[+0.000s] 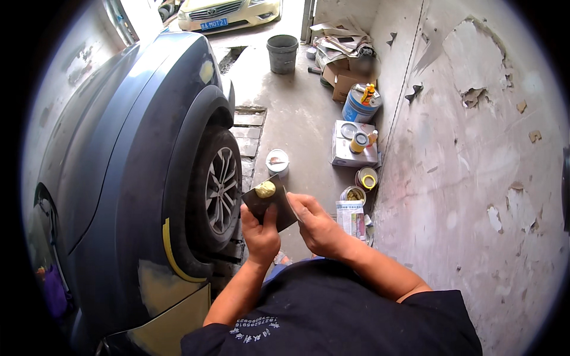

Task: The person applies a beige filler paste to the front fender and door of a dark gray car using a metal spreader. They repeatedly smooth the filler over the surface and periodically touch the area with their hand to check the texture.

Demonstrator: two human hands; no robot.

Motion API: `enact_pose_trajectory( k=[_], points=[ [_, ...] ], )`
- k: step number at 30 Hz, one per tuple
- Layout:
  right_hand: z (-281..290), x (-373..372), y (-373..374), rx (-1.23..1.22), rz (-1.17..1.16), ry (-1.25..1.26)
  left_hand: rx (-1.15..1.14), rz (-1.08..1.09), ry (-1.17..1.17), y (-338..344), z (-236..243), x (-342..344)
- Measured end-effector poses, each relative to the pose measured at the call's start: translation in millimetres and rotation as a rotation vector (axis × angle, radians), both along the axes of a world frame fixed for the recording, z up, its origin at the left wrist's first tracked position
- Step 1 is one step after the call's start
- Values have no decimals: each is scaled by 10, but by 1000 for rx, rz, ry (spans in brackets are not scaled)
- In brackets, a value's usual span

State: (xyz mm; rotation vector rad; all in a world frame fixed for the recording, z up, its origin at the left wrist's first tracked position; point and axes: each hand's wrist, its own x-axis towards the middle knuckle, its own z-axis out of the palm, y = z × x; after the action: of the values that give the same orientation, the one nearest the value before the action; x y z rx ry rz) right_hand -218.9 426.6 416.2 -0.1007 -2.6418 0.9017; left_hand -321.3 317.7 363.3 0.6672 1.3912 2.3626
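Note:
My left hand (260, 237) grips a dark flat putty board (286, 221), with the thumb lying on its face. A lump of pale yellow putty (265, 189) sits near the board's far edge. Close by on the right, my right hand (320, 228) is closed around a thin flat putty spreader (290, 206), seen almost edge-on against the board. Its far end is hard to make out. To my left stands a dark car (133, 160) with yellow masking tape (171, 255) along the rear of its wheel arch and a dull tan filler patch (161, 288) below.
A white tub (277, 161) stands on the floor ahead. Along the peeling wall (469, 178) are open cans (366, 178), a white box (350, 155), a blue drum (360, 108) and cardboard (344, 80). Farther off are a grey bucket (282, 54) and a light-coloured car (228, 13).

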Motion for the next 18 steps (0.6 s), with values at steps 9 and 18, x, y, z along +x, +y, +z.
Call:
enact_pose_trajectory(
  k=[9,18],
  points=[
    [29,48,-75,-18,-52,-62,8,49,27,-38,72,-17],
    [-155,253,312,180,-185,-291,83,-114,-92,-21,280,-288]
  ],
)
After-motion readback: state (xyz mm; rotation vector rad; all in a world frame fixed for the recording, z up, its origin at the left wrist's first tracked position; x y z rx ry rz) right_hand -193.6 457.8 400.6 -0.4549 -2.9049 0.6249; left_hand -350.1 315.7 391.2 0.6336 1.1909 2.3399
